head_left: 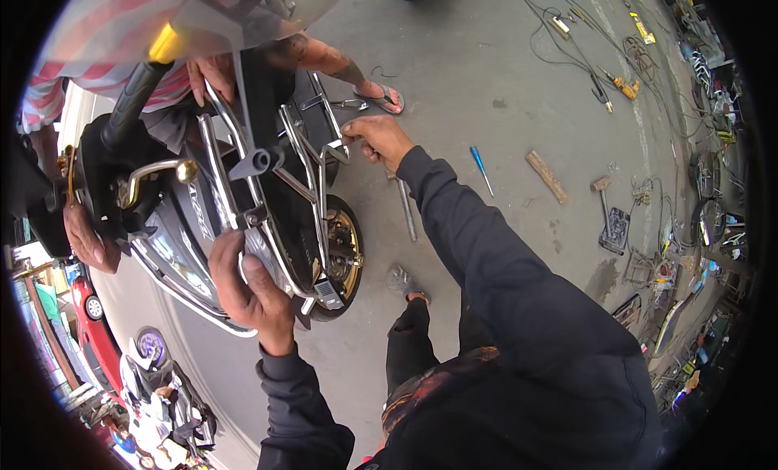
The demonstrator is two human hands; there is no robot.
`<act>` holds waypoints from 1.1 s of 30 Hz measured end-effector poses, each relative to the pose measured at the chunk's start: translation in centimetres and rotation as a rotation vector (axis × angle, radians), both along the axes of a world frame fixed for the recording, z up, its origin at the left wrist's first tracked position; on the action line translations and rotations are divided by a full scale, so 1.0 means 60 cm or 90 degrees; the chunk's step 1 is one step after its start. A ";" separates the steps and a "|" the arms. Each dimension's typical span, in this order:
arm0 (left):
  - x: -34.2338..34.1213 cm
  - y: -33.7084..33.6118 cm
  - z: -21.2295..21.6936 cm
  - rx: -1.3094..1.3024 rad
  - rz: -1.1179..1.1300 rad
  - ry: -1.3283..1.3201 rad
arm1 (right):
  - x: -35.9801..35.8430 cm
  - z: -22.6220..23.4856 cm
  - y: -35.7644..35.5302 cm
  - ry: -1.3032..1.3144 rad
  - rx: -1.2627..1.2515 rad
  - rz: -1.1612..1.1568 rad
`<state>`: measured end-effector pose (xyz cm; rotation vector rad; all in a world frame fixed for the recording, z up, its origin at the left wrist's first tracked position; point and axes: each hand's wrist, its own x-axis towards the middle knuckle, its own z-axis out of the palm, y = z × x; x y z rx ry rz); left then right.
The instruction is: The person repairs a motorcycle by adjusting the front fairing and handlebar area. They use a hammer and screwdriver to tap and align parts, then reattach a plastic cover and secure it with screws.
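Note:
A black motorcycle (174, 227) with a gold front wheel hub (344, 247) fills the left half of the view. A chrome tube guard frame (304, 158) wraps around its front. My left hand (247, 288) grips the lower chrome tube of that frame near the headlight. My right hand (377, 138) holds the frame's upper right end, fingers curled on the tube. Another person in a striped shirt stands behind the bike, one hand (212, 73) on the frame's top and another hand (87, 239) at the left handlebar.
On the concrete floor lie a blue screwdriver (481, 168), a metal rod (406, 209), a wooden block (548, 177) and a hammer (604, 196). Cables and tools (604, 73) spread at the upper right. Scrap metal parts crowd the right rim. Parked scooters (154, 389) stand at lower left.

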<state>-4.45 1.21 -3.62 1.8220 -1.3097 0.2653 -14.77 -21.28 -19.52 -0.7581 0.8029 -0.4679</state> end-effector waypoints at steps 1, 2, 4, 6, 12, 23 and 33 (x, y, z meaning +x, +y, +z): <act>0.018 0.012 0.016 0.079 0.033 -0.158 | 0.018 -0.038 -0.030 -0.021 0.019 0.002; 0.037 0.022 0.023 0.154 0.089 -0.282 | 0.035 -0.078 -0.055 0.009 0.061 -0.002; 0.088 0.030 0.014 0.215 0.191 -0.394 | 0.067 -0.156 -0.098 -0.008 0.066 -0.019; 0.125 0.035 -0.023 0.203 0.257 -0.388 | 0.095 -0.226 -0.126 0.013 0.071 -0.008; 0.168 0.038 -0.091 0.239 0.258 -0.231 | 0.136 -0.333 -0.167 -0.015 0.105 0.036; 0.165 0.044 -0.085 0.279 0.261 -0.231 | 0.192 -0.219 -0.165 -0.125 -0.050 0.134; 0.199 0.080 -0.101 0.206 0.235 -0.143 | 0.269 -0.525 -0.165 0.334 -0.348 0.226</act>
